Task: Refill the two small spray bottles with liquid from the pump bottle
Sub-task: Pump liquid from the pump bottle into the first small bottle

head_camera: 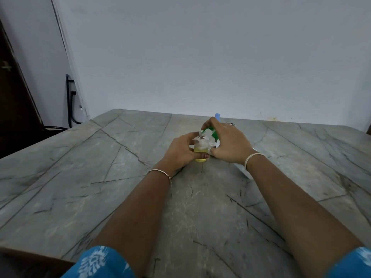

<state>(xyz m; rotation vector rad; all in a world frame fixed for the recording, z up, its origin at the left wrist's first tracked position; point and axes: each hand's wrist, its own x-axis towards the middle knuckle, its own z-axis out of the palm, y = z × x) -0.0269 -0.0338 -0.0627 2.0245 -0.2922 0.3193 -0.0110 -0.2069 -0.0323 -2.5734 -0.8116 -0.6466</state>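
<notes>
A small clear spray bottle (200,144) stands uncapped on the marble table, with yellow liquid in its lower part. My left hand (181,150) grips it from the left, thumb across its base. My right hand (228,140) holds the pump bottle, whose green pump head (211,132) points its spout at the small bottle's open neck. The pump bottle's body is mostly hidden behind that hand. A light blue cap or bottle top (217,116) shows just behind my right hand; what it belongs to is hidden.
The grey veined marble table (100,177) spreads wide to either side of the hands. A white object (244,170) lies partly under my right wrist. A plain wall stands behind the table's far edge, and black cables (70,105) hang at the left.
</notes>
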